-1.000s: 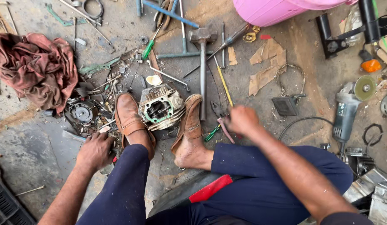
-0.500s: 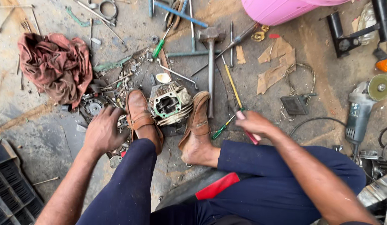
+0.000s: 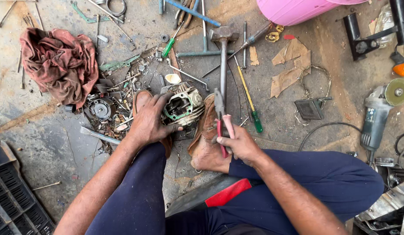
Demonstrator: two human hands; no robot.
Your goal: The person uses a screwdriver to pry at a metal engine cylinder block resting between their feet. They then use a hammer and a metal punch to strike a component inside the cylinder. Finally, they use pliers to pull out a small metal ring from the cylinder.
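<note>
A small finned engine part (image 3: pixel 183 105) with a green gasket sits on the ground, clamped between my two sandalled feet. My left hand (image 3: pixel 150 119) rests on its left side, fingers spread over the left foot and the metal. My right hand (image 3: pixel 239 143) is shut on a pair of pliers (image 3: pixel 221 117) with red and pink handles; the jaws point up beside the right foot, just right of the engine part.
A hammer (image 3: pixel 223 48) and a green-handled screwdriver (image 3: pixel 250 102) lie beyond the feet. A dirty red rag (image 3: pixel 58 63) lies at left, metal scraps (image 3: pixel 108 109) beside it. An angle grinder (image 3: pixel 378 115) lies at right, a pink container (image 3: pixel 297 11) at top.
My left hand moved from the scraps at left onto the engine part. My right hand picked up the pliers and brought them in beside the right foot.
</note>
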